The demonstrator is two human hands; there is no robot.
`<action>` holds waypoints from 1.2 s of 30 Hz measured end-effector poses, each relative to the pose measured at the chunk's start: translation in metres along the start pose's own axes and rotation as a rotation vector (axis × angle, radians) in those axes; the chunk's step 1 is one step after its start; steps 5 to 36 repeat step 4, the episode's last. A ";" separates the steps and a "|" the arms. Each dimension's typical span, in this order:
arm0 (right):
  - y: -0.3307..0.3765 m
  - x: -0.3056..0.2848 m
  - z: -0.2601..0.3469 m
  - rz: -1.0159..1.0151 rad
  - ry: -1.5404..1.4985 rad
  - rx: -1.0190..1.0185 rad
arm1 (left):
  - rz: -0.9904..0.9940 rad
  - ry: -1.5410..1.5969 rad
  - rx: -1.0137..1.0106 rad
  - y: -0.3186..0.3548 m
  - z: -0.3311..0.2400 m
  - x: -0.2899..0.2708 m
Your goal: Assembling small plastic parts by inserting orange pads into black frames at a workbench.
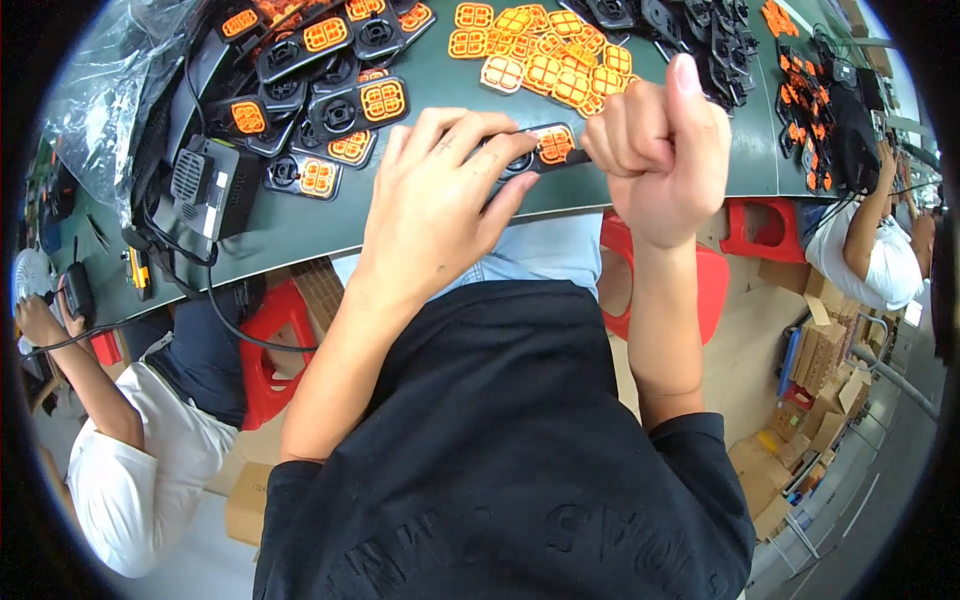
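My left hand lies over a small black plastic part, thumb and fingers around its left end, at the table's near edge. An orange grid-shaped piece sits in the right end of that part. My right hand is closed in a fist just right of it, thumb pointing up. A short dark end shows between the part and my right fingers; what the fist holds is hidden. Beyond my hands lies a loose heap of orange grid pieces. Similar black parts with orange grids pile up to the left.
More black parts are heaped at the back right of the green table. A black box with a vent, cables and a clear plastic bag occupy the left. Co-workers in white sit at left and right.
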State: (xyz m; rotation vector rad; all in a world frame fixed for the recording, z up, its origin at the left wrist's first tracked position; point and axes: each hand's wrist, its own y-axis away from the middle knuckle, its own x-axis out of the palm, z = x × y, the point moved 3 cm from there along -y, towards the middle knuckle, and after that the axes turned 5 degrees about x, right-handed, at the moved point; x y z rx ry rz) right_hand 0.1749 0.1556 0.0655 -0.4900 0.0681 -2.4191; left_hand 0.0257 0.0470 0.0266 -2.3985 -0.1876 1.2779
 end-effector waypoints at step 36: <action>0.003 0.016 -0.013 -0.045 0.245 -0.054 | -0.012 0.003 0.001 0.001 -0.001 -0.001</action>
